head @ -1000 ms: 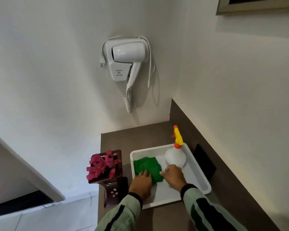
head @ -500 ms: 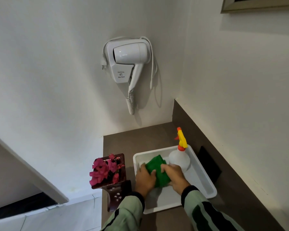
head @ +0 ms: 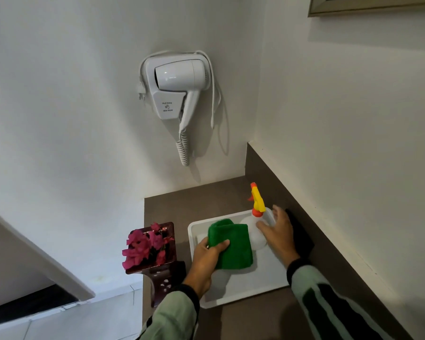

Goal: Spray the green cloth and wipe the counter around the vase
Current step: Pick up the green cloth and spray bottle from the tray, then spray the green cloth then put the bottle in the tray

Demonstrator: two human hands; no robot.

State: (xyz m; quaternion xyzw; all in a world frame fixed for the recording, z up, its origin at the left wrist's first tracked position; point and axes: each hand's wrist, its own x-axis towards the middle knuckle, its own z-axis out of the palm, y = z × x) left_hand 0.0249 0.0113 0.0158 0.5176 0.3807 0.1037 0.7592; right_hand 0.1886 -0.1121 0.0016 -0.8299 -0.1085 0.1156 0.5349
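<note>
A folded green cloth (head: pixel 233 244) is lifted a little above the white tray (head: pixel 253 288), and my left hand (head: pixel 206 258) grips its left edge. A white spray bottle (head: pixel 255 231) with a yellow and orange trigger head stands at the tray's far right. My right hand (head: pixel 277 234) is spread against the bottle's right side, fingers apart, not closed around it. A dark red vase (head: pixel 162 278) with pink flowers stands on the brown counter (head: pixel 206 195) left of the tray.
A white wall-mounted hair dryer (head: pixel 179 87) with a coiled cord hangs above the counter's far end. A dark flat object (head: pixel 302 236) leans against the brown backsplash right of the tray. The counter's left edge drops off beside the vase.
My left hand has raised the green cloth alone. My right hand let go of the cloth and moved right to the spray bottle.
</note>
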